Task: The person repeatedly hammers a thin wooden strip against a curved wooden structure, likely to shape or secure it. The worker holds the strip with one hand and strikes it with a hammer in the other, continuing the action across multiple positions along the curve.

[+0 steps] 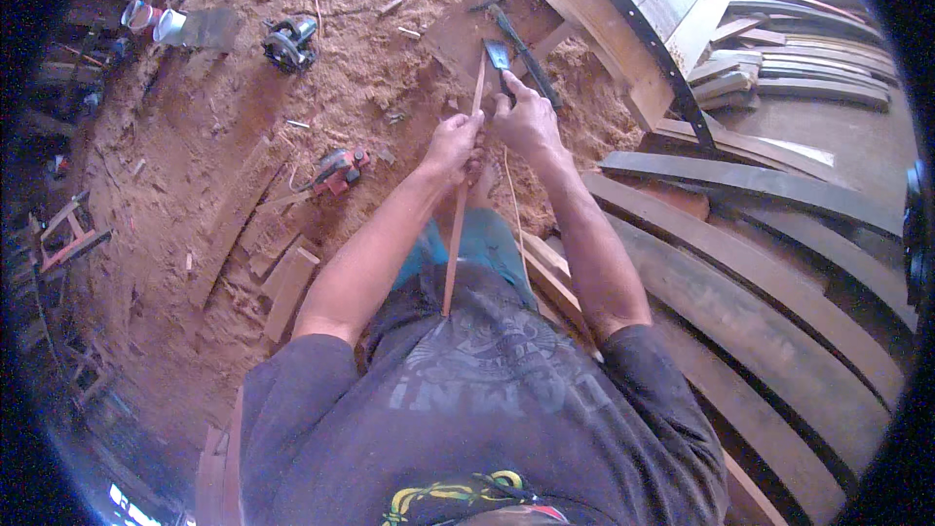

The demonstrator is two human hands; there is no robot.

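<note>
Head view, looking steeply down, close

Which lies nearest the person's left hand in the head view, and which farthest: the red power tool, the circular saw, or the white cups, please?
From the left hand:
1. Red power tool, just to its left on the sawdust.
2. Circular saw, farther up-left.
3. White cups, far upper left.

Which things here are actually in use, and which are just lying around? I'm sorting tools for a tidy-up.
In use:
- wood strip, gripped by the left hand
- blade tool, held by the right hand against the strip

Lying about:
- circular saw
- red power tool
- cups
- curved planks
- offcuts in the sawdust
</note>
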